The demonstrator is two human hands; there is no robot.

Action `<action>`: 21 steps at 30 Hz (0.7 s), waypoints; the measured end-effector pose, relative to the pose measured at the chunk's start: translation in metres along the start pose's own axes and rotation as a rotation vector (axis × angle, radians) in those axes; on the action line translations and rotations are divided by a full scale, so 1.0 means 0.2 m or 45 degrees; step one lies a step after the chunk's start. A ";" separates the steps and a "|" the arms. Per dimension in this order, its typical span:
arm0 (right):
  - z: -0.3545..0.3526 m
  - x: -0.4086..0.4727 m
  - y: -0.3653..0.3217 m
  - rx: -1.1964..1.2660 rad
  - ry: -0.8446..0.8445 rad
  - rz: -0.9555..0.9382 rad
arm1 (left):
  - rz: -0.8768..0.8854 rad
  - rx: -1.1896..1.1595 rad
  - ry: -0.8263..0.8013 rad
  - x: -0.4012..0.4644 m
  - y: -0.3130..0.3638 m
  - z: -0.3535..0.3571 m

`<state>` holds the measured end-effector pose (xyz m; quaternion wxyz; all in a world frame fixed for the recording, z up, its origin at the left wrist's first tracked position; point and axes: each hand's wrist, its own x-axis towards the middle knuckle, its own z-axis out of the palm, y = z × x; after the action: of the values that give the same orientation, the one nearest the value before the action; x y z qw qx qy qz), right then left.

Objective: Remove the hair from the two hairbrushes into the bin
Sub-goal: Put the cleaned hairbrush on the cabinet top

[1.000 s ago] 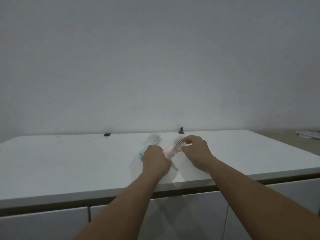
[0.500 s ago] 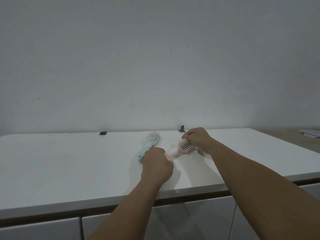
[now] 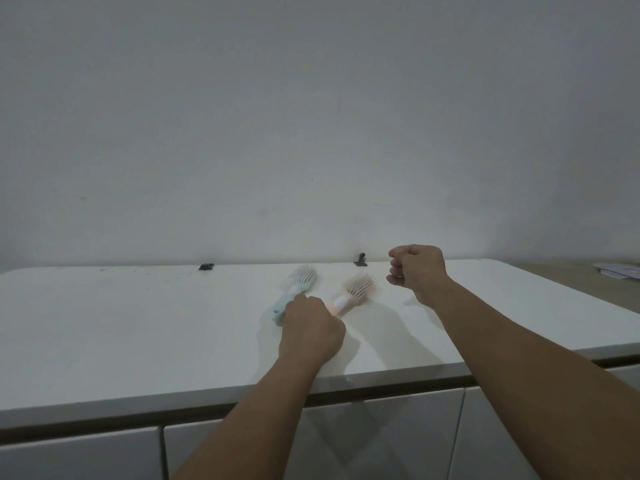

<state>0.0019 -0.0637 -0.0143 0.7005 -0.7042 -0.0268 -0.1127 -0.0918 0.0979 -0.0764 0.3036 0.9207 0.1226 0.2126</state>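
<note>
Half a second ago the right hand (image 3: 417,271) was pressed onto the head of the pink hairbrush (image 3: 355,292); it has since lifted off and drawn to the right, and hangs above the counter with its fingers curled loosely inward, thumb and fingertips close together; whether any hair is pinched between them cannot be told. Left hand (image 3: 311,329) remains where it was, closed over the near end of the pink brush's handle, knuckles up, resting on the white countertop (image 3: 138,334).

That pink brush lies flat, bristles upward, its oval head pointing far and slightly right, a white collar joining head to handle; just to its left lies the mint-green hairbrush (image 3: 298,287), roughly parallel, bristles up, a hole in its near handle end, its handle touching or nearly touching the left hand's far side; the bristles are pale and too fine to show whether hair clings to them.

No brand or writing can be read anywhere.

The countertop is glossy white with a dark edge strip, above white cabinet doors (image 3: 381,434); two small black clips (image 3: 360,260) sit at its far edge against a plain grey-white wall (image 3: 311,116); at far right a wooden surface (image 3: 568,278) holds some papers (image 3: 618,270).
</note>
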 end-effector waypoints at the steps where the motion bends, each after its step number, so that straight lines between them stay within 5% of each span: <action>1: -0.02 -0.02 0.01 0.016 -0.020 0.018 | -0.001 0.006 0.002 0.00 0.00 0.00; 21: -0.60 -0.88 0.23 -0.058 -0.290 0.129 | 0.022 0.088 0.005 -0.11 0.08 -0.09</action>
<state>-0.1750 -0.1624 -0.0951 0.6814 -0.7287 -0.0681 0.0028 -0.1179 0.0867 -0.0609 0.2693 0.9312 0.1224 0.2128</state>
